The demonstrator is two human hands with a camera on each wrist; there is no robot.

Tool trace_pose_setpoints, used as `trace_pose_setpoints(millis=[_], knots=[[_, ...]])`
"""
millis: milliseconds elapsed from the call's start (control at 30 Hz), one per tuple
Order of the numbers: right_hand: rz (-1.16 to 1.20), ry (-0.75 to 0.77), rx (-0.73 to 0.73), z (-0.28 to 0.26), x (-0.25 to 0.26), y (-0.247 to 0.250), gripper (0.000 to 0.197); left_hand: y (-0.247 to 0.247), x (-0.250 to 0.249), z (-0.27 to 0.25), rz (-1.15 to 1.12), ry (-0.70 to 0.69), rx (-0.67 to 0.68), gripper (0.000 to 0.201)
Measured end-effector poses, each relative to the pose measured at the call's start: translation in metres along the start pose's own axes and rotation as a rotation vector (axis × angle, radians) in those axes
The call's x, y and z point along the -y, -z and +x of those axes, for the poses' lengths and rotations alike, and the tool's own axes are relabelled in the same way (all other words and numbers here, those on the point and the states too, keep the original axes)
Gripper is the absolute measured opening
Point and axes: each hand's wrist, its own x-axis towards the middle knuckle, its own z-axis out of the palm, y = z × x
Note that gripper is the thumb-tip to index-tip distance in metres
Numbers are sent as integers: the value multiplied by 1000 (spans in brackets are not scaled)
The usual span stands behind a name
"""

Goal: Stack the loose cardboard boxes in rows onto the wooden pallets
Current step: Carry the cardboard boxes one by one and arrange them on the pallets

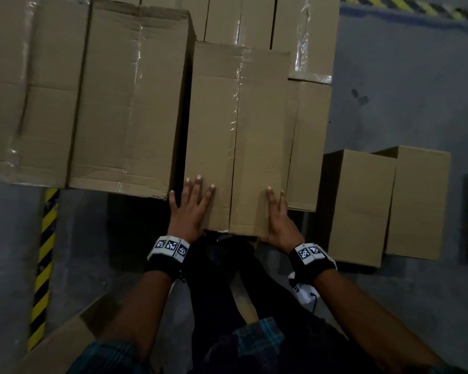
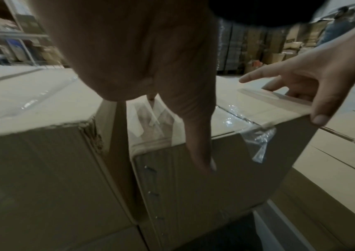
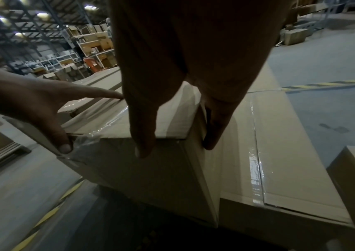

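A long taped cardboard box (image 1: pixel 238 130) lies lengthwise in front of me among other stacked boxes, its near end overhanging. My left hand (image 1: pixel 192 206) rests flat on its near left corner with fingers spread and straight. In the left wrist view, the thumb (image 2: pixel 200 152) runs down the box's end face (image 2: pixel 226 178). My right hand (image 1: pixel 278 220) clasps the near right corner. In the right wrist view its thumb (image 3: pixel 144 147) sits on the end face (image 3: pixel 150 178), and the fingers (image 3: pixel 211 141) wrap over the right side. No pallet shows under the stack.
A taller, dented box (image 1: pixel 130 98) stands close on the left, and a lower box (image 1: pixel 305 147) is on the right. Two more boxes (image 1: pixel 362 206) sit on the grey floor further right. Yellow-black floor tape (image 1: pixel 42 265) and a loose carton (image 1: pixel 60 344) are near my legs.
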Motion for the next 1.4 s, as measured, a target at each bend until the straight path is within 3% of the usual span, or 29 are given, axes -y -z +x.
trace_pose_setpoints(millis=[333, 533, 867, 1100, 1400], knots=[[59, 53, -49, 37, 25, 6, 147, 20, 41, 22, -81, 71, -129, 129], [68, 19, -86, 44, 26, 4, 150, 18, 53, 27, -206, 48, -107, 128], [108, 11, -114, 47, 23, -1, 152, 19, 60, 27, -166, 15, -109, 130], [69, 0, -97, 42, 29, 4, 147, 24, 68, 27, -149, -36, -135, 111], [23, -70, -154, 27, 44, -9, 127, 26, 76, 22, -181, -102, -144, 103]])
